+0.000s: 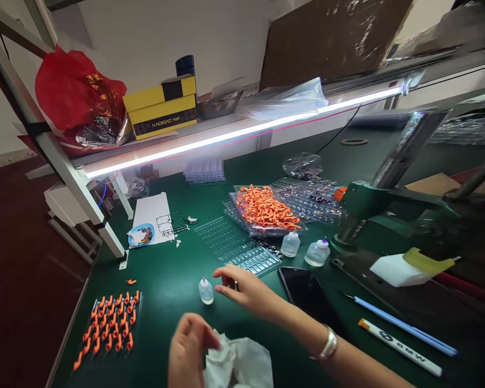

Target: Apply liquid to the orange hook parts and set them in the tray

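My right hand (242, 291) reaches in from the right, thumb and fingertips apart. Just left of its fingertips, and apart from them, a small clear dropper bottle (206, 291) stands upright on the green table. My left hand (189, 347) is low in the middle, fingers curled together and slightly blurred; whatever is in them cannot be made out. Beside it lies a crumpled white cloth or tissue (242, 361). Rows of orange hook-shaped pieces (113, 326) stand in a clear tray at the left. One loose orange piece (131, 282) lies above them.
A clear tray heaped with orange pieces (267, 207) sits on clear grid trays (242, 250). Two more bottles (290, 244), a phone (307, 291), a blue pen (404, 326) and a marker (400, 346) lie rightward. A green press (359, 210) stands right; a lit shelf (242, 134) crosses above.
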`<state>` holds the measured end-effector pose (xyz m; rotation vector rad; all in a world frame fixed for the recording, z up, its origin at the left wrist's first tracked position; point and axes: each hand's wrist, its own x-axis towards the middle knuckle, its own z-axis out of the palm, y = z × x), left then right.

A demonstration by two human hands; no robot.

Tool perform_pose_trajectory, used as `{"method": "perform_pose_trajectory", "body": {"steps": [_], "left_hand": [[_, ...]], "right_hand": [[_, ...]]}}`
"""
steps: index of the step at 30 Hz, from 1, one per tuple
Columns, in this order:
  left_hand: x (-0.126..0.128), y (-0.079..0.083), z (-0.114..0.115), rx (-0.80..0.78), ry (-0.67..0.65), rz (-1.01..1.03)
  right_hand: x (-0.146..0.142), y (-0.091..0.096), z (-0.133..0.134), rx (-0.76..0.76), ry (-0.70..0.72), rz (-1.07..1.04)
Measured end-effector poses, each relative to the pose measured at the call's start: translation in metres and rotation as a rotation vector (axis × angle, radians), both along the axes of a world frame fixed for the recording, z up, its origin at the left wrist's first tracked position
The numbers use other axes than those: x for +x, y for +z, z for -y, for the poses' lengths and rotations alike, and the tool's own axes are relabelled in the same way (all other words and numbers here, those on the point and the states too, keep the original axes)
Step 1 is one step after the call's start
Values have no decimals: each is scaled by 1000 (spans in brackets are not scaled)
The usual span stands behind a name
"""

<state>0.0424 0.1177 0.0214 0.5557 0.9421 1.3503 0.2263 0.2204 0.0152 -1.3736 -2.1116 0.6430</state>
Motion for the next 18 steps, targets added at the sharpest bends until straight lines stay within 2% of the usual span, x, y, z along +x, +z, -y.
{"method": "perform_pose_trajectory", "body": {"steps": [1, 2, 4, 9, 14, 18], "left_hand": [[-6, 3, -10, -12, 121, -43], [-12, 5, -18, -20, 183, -56], [-23, 6, -27, -44, 248, -79], [-35, -5, -24, -43, 243, -127], [-31, -14, -21, -16, 210, -175], [-24, -9, -18, 12, 128, -181]], "right_hand": [[-11, 0, -2, -2, 18, 0], [-20, 0, -4, -9, 33, 4], [-30, -1, -12, -33, 54, 18], [-29, 5, -26, -116, 77, -5], [-18, 32, -20, -169, 68, -93], [-20, 53, -9, -197, 124, -168]]}}
